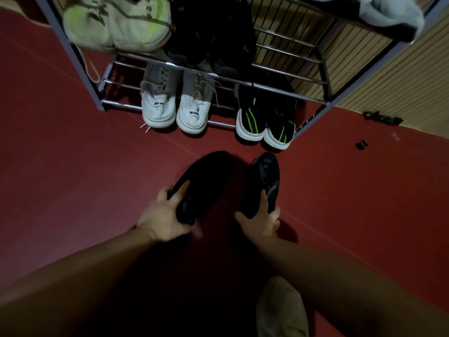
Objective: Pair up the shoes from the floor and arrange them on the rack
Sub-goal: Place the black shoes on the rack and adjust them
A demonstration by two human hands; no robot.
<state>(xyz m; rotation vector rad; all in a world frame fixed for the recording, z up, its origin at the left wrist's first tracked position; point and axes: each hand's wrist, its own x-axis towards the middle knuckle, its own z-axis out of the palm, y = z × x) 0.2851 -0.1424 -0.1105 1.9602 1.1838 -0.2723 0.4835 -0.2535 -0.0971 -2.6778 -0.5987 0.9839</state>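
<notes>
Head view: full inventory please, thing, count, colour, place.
Metal tube shoe rack: 1, silver bars with grey frame, top centre against the slatted wall.
Pale knit sneakers with neon-green accents: 2, upper shelf, left.
Black shoes: appears a pair, upper shelf, middle.
White lace-up sneakers: 2, lower shelf, left.
Black sneakers with green stripes and white soles: 2, lower shelf, right.
Dark shoes: 2, black, over the red floor, one in each hand.
Small black bits: a few, floor by the wall, right.
Left hand: fingers around one dark shoe.
Right hand: fingers around the other.
</notes>
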